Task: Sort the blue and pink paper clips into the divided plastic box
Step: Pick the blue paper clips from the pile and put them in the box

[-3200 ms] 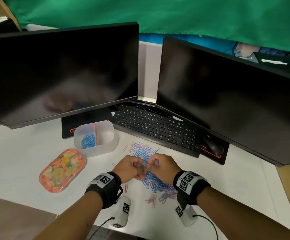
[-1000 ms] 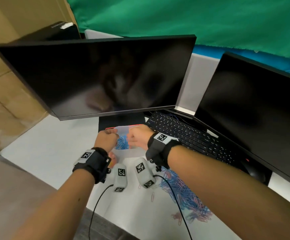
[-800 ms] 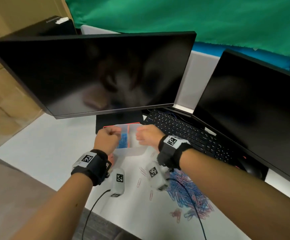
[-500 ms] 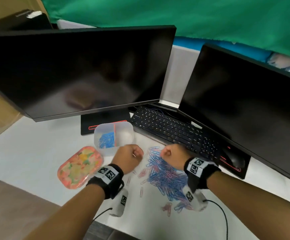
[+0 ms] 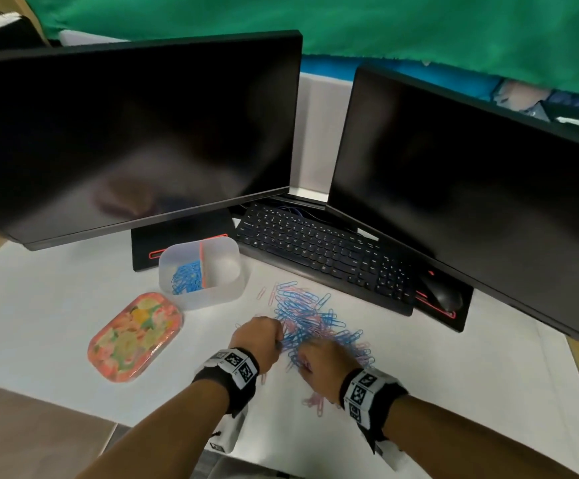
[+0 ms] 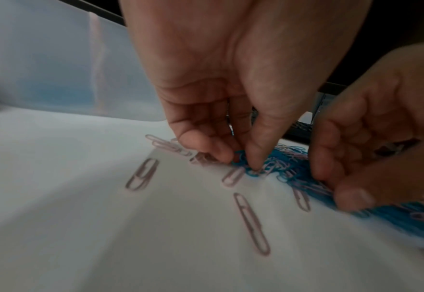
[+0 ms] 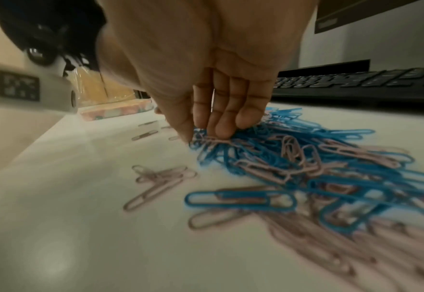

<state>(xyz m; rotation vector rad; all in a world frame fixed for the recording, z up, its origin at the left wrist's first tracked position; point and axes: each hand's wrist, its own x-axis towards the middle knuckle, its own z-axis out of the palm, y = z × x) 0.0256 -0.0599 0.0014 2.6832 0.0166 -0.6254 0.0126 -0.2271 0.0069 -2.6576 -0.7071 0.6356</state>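
A clear divided plastic box stands left of the keyboard; its left compartment holds blue paper clips, and I see nothing in the right one. A mixed pile of blue and pink paper clips lies on the white desk. My left hand is down at the pile's left edge, with thumb and forefinger pinching blue clips. My right hand is at the pile's near edge, its thumb and fingertips closing on mixed clips. Loose pink clips lie in front.
The box's flowered lid lies to the left. A black keyboard and mouse sit behind the pile, under two dark monitors. Bare white desk lies right of the pile.
Both hands have come back from over the box and dropped onto the clip pile. Half a second ago they were fists above it; now the fingertips are in the clips.
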